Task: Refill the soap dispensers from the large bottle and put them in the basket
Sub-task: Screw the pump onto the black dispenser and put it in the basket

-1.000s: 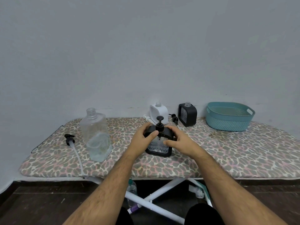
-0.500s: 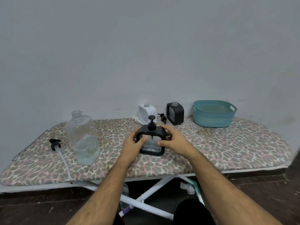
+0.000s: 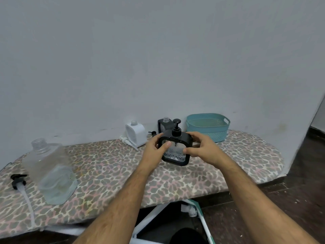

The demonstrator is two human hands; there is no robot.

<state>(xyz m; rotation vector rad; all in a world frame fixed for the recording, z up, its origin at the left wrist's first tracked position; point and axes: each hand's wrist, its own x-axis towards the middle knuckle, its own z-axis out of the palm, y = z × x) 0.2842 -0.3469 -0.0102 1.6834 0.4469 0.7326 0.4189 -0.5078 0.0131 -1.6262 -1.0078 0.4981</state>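
A black-framed soap dispenser (image 3: 175,152) with a black pump on top is held just above the board between my left hand (image 3: 154,150) and my right hand (image 3: 202,148), one on each side. It is partly filled with clear liquid. Behind it stand a white dispenser (image 3: 135,133) and a second black dispenser (image 3: 164,125), both without pumps. A teal basket (image 3: 207,127) with nothing in it sits at the back right. The large clear bottle (image 3: 51,171), uncapped and about a third full, stands at the left.
Everything rests on a leopard-print ironing board (image 3: 114,173) against a grey wall. The big bottle's black pump with its long tube (image 3: 19,184) lies at the far left. A white pump (image 3: 125,140) and a small black pump (image 3: 153,133) lie near the back dispensers.
Both hands have lifted the black dispenser off the board and carried it back and to the right, closer to the basket. The view has swung right.
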